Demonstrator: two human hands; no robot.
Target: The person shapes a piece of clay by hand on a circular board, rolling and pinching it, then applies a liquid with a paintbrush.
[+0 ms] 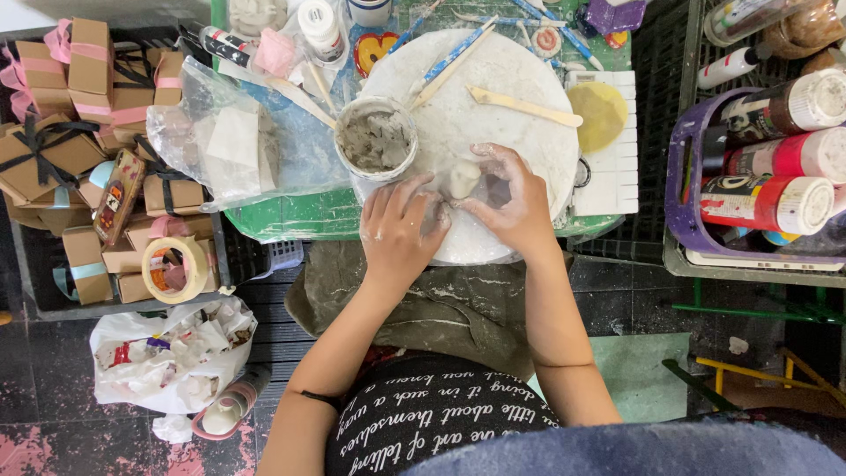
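Observation:
A small pale clay lump (463, 179) stands upright on a round white board (520, 97). My right hand (515, 204), smeared with clay, curls around the lump from the right, thumb and fingers touching it. My left hand (398, 234) rests on the board's near edge just left of the lump, fingers pointing at it. A white cup of grey clay slip (376, 138) sits just beyond my left hand.
Wooden and blue modelling tools (524, 106) lie across the board, beside a yellow sponge (601, 113). Paint bottles (767, 203) fill a purple basket at right. Gift boxes (53, 150), a tape roll (174, 269) and a plastic bag (225, 141) are at left.

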